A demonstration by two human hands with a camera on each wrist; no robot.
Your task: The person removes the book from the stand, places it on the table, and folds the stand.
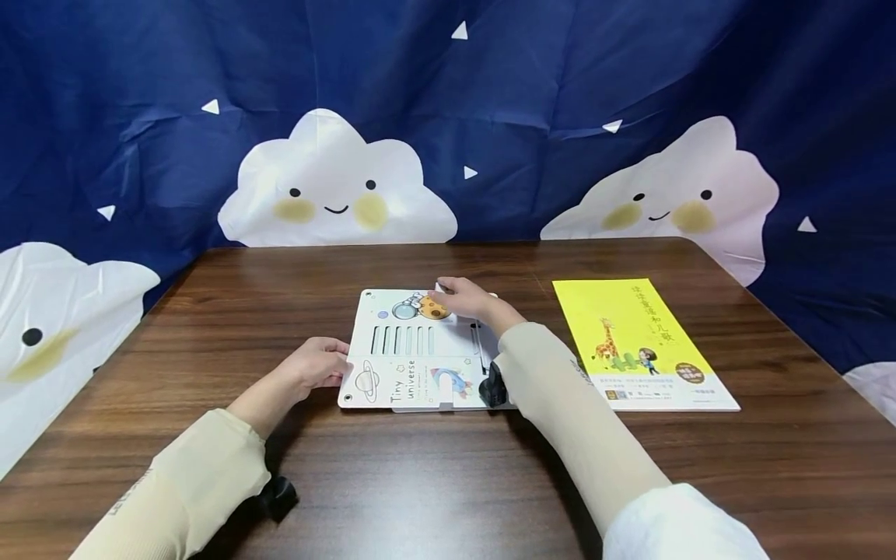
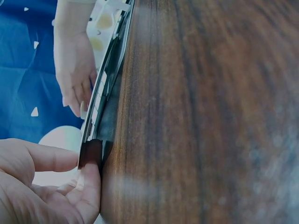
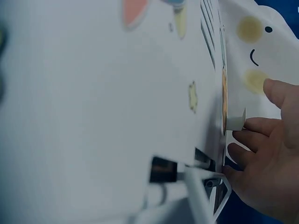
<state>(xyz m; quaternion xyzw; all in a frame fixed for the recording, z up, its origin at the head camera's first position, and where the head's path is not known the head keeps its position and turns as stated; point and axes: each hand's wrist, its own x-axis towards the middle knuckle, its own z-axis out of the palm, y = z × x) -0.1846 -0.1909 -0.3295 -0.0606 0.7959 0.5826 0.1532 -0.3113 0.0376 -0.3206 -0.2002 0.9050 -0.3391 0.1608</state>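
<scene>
A white reading stand [image 1: 453, 340], printed with "Tiny universe", a planet and a rocket, lies folded nearly flat on the table. At its left edge my left hand [image 1: 322, 363] pinches the panel; the left wrist view shows the thumb [image 2: 56, 158] above and fingers beneath. My right hand [image 1: 472, 299] reaches over the far edge. In the right wrist view its fingers touch a small white tab [image 3: 236, 122] there, with the thumb held apart. A wire page clip [image 3: 191, 186] with black tips stands on the panel near that hand.
A yellow book [image 1: 602, 307] with a giraffe on its cover lies on the table to the right of the stand. Brown wood forms the tabletop [image 1: 392, 490]. A blue cloth [image 1: 504, 78] with clouds hangs behind it.
</scene>
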